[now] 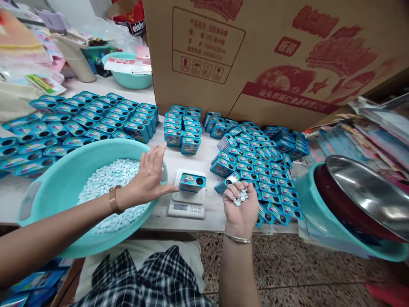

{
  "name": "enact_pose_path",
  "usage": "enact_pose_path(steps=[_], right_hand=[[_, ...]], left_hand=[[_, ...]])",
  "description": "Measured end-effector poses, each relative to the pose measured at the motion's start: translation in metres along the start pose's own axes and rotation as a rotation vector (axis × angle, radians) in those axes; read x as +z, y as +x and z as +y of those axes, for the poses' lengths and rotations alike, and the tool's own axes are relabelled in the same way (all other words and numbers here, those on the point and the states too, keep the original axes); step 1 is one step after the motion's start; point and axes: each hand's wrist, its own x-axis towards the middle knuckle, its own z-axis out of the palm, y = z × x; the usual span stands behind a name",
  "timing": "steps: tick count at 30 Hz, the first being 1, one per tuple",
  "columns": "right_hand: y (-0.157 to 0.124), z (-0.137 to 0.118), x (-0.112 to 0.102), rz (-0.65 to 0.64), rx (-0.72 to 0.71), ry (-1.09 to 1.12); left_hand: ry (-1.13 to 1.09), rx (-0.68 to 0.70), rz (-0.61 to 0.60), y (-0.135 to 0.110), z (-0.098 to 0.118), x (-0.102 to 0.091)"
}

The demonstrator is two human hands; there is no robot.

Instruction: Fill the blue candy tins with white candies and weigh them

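Observation:
My left hand (149, 175) is stretched flat with fingers together, hovering over the right rim of a teal basin (47, 187) filled with small pale blue candies (110, 179). It holds nothing. My right hand (240, 204) is cupped palm up and holds a small pile of the same candies (241, 197), just right of a small white digital scale (188, 204). A single blue tin (192, 182) with a round hole in its top sits on the scale, between my two hands.
Rows of blue tins (96, 117) cover the table at left, a small stack (182, 128) stands behind the scale, and a loose heap (262, 157) lies right. A big cardboard box (271, 55) stands behind. A steel bowl in a teal basin (361, 192) sits far right.

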Motion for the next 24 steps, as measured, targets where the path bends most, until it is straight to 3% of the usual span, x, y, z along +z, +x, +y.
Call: enact_pose_path(steps=[6, 13, 18, 24], right_hand=[[0.013, 0.010, 0.019, -0.086, -0.036, -0.112], [0.021, 0.026, 0.048, -0.085, -0.082, -0.189], [0.025, 0.037, 0.058, -0.100, -0.075, -0.201], [0.025, 0.057, 0.061, -0.069, -0.185, -0.335]], left_hand=[[-0.007, -0.010, -0.061, -0.008, -0.005, 0.000], [-0.036, 0.061, -0.196, 0.011, 0.013, -0.001], [-0.101, 0.144, -0.262, 0.023, 0.026, 0.013], [-0.209, 0.095, -0.325, 0.034, 0.035, 0.034]])
